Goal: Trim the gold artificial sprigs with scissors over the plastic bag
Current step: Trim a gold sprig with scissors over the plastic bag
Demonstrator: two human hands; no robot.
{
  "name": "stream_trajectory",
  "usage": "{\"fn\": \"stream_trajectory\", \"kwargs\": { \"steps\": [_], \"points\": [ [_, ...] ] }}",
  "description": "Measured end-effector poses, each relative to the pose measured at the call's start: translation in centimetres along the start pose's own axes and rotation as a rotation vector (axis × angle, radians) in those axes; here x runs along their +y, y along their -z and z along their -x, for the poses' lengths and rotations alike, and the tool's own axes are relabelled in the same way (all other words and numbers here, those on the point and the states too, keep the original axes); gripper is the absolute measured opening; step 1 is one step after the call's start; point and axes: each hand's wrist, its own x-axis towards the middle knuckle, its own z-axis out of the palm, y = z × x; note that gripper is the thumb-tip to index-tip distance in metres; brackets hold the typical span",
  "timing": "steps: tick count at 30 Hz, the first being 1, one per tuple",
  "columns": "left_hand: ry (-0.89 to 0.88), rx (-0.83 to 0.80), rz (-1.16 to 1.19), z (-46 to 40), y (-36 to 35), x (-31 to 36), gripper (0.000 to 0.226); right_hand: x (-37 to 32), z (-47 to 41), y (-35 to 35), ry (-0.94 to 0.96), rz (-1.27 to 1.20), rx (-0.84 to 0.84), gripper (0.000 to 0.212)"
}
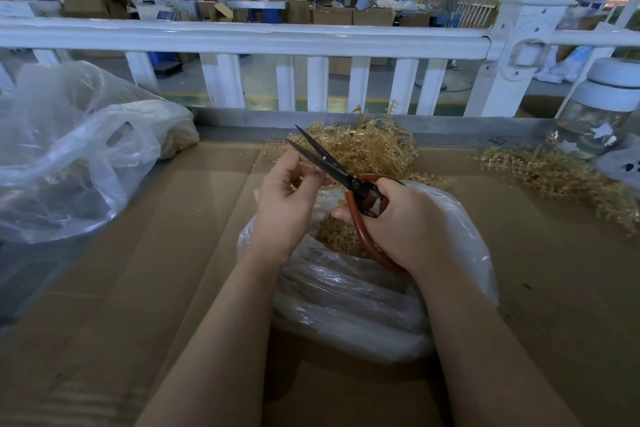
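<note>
Two bare hands meet over the middle of a cardboard-covered table [104,305], which fills most of what I see. A white railing [242,35] runs along its far edge, with a workshop beyond. At the far left slumps a large clear bag [69,156], partly filled. Directly under the hands sits the open plastic bag [346,305], its mouth turned up, I judge so that cut pieces drop straight in; gold trimmings [337,236] already lie inside. Behind it rests a heap of gold artificial sprigs [367,146], and a second heap [561,173] lies to the right, near a glass jar [602,114].

My right hand [398,222] grasps the red handles of the scissors [332,166], fingers curled through and around the loops. The dark blades stand parted, pointing up and left. My left hand [287,194] is raised beside the blades, thumb and fingertips pinched together, apparently on a thin sprig stem; the piece itself is too small for me to make out. I judge a cut is about to be made.
</note>
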Motion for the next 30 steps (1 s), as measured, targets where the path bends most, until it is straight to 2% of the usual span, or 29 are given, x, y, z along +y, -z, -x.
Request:
{"fn": "stream_trajectory", "kwargs": {
  "steps": [2, 7, 14, 19, 22, 26, 30],
  "points": [
    [0.005, 0.003, 0.015, -0.03, -0.02, -0.02, 0.013, -0.05, -0.02, -0.05, 0.0, -0.008, 0.009, 0.05],
    [-0.026, 0.021, 0.053, 0.08, -0.05, 0.15, 0.02, 0.12, -0.04, -0.22, 0.0, -0.023, 0.034, 0.078],
    [-0.031, 0.06, 0.034, -0.15, 0.01, -0.09, 0.017, 0.34, -0.09, -0.39, 0.025, -0.01, 0.062, 0.069],
    [0.02, 0.076, -0.003, -0.26, 0.13, -0.52, 0.007, 0.29, -0.04, -0.47, 0.016, -0.042, 0.07, 0.064],
    [0.035, 0.062, -0.025, -0.14, 0.09, -0.51, 0.012, 0.21, -0.04, -0.49, 0.007, -0.1, 0.058, 0.058],
    [-0.004, 0.028, -0.085, 0.04, -0.1, -0.29, 0.019, 0.2, 0.04, -0.67, 0.004, -0.242, 0.051, 0.048],
    [-0.014, 0.022, -0.117, 0.15, -0.2, -0.22, 0.014, -0.01, -0.26, -0.75, -0.051, -0.472, 0.001, 0.04]
  ]
}}
